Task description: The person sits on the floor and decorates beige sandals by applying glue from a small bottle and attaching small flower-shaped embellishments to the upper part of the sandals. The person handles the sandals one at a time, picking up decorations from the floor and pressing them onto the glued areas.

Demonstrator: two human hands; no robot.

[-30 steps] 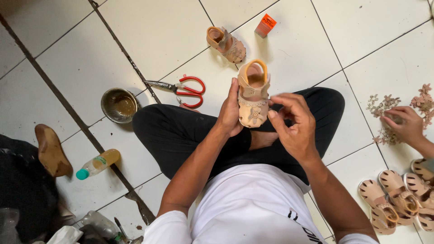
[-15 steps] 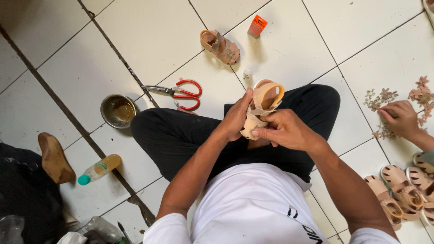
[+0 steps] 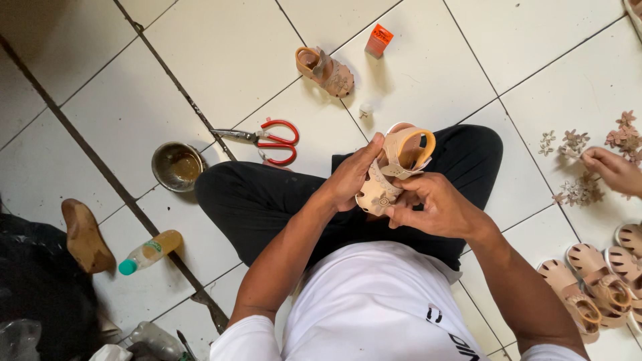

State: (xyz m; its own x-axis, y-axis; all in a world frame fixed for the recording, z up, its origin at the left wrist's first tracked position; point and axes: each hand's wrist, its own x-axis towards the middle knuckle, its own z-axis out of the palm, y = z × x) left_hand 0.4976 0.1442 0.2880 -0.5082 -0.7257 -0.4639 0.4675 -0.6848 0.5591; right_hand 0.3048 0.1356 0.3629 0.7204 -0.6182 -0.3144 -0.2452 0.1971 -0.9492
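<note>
I sit cross-legged on a white tiled floor and hold a small tan child's sandal [image 3: 396,162] over my lap with both hands. My left hand [image 3: 352,175] grips its left side, thumb up along the heel strap. My right hand [image 3: 431,207] closes on the toe end from below and the right, fingers pressed on the front upper. The sandal is tilted, its heel loop pointing away from me.
A second tan sandal [image 3: 326,70] and an orange box [image 3: 378,40] lie ahead. Red-handled scissors [image 3: 271,141], a metal bowl [image 3: 176,165], a capped bottle [image 3: 150,251] and a wooden last [image 3: 85,235] are left. Another person's hand [image 3: 614,170] works flower pieces right; sandals [image 3: 605,281] pile there.
The sandal has turned from sole-up and upright to tilted on its side and come lower toward my lap. My right hand has shifted from the heel side to the toe end.
</note>
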